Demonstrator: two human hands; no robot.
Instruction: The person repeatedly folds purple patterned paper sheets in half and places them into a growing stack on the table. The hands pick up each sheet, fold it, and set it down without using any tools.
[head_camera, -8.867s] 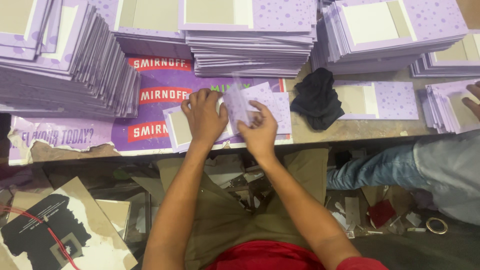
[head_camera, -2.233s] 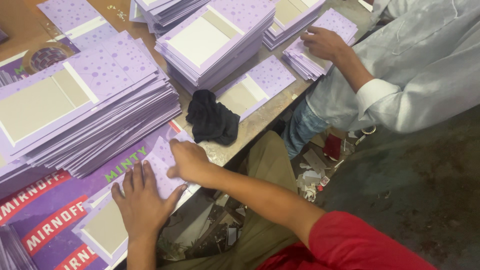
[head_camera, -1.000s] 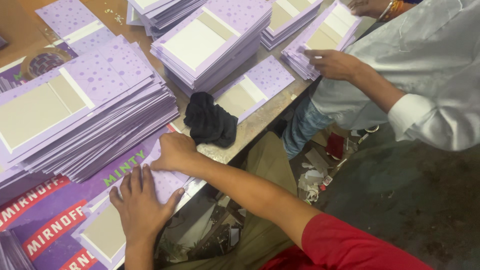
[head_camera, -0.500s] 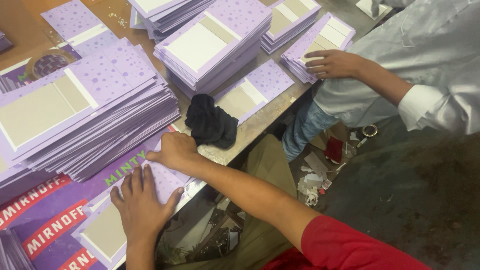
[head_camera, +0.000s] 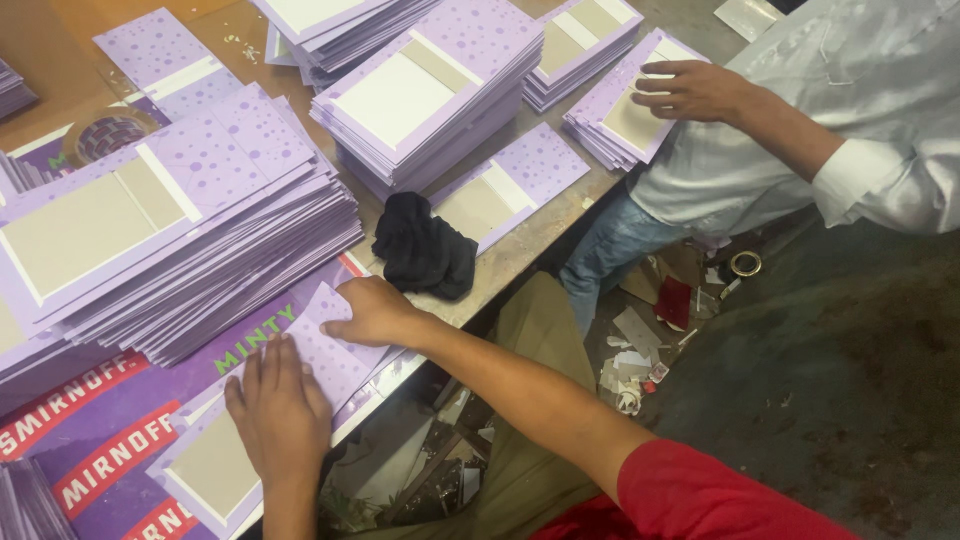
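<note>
Mid-fold, lower left of frame: left hand (head_camera: 278, 408) flat, grip open, pinning lilac card (head_camera: 300, 390) w/ right hand (head_camera: 372, 312) creasing flap; next needs firm press.

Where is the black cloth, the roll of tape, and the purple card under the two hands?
black cloth (head_camera: 425, 252), head view, middle of the crumpled fabric.
roll of tape (head_camera: 110, 137), head view, its top rim.
purple card (head_camera: 335, 352), head view, dotted flap between the hands.
</note>
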